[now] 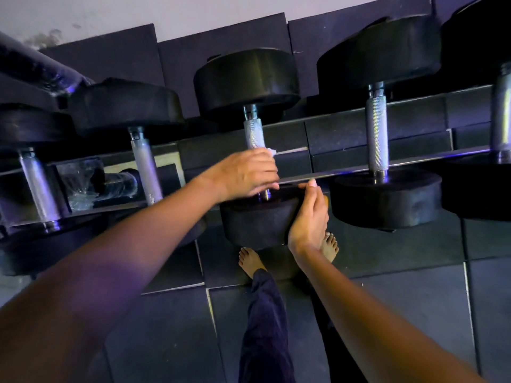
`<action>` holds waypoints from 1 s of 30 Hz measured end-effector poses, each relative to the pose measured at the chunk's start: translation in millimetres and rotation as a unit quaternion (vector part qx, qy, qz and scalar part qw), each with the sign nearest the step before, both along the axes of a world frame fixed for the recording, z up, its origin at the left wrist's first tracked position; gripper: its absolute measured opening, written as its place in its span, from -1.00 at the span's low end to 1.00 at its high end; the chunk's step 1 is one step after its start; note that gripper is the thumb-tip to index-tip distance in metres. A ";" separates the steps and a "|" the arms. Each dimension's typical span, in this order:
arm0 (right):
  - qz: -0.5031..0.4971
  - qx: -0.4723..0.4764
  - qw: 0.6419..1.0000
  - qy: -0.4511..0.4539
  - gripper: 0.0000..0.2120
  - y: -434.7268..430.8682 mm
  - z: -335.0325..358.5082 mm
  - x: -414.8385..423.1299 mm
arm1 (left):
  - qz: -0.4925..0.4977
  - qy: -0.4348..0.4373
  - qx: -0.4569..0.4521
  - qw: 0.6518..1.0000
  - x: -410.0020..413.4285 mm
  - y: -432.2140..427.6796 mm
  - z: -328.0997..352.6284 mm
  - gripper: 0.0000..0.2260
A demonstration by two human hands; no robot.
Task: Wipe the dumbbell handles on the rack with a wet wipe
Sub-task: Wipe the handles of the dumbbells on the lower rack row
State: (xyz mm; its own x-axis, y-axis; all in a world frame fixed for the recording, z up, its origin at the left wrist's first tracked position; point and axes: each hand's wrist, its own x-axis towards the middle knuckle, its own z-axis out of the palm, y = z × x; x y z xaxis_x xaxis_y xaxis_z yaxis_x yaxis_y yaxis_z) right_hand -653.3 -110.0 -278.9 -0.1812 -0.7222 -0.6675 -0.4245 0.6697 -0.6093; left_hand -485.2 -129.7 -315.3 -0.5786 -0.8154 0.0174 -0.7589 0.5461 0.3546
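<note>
Several black dumbbells with knurled silver handles lie across the rack rails (345,172). My left hand (246,172) wraps around the lower part of the middle dumbbell's handle (253,132), holding a white wet wipe (271,152) whose corner pokes out above the fingers. My right hand (309,217) grips the near black head (257,225) of that same dumbbell, thumb on its top edge. The dumbbell to the right shows a bare handle (376,134); another handle (145,167) lies to the left.
Clear plastic wrapping (91,183) lies on a lower shelf at left. Black rubber floor tiles (401,313) spread below the rack. My bare feet (250,262) stand just under the middle dumbbell. A pale wall (166,9) runs behind.
</note>
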 end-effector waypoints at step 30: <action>-0.002 -0.003 1.000 0.001 -0.63 -0.1 0.3 1.8 | 0.542 0.342 0.149 0.753 -15.4 22.1 21.9 -0.87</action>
State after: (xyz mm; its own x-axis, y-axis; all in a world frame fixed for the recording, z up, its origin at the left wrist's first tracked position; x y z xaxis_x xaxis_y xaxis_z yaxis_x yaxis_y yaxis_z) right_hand -651.5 -110.2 -278.6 -0.1861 -0.7251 -0.6630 -0.4228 0.6682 -0.6122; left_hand -500.6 -107.6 -293.4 0.4909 -0.8287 -0.2687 -0.2858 -0.4445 0.8489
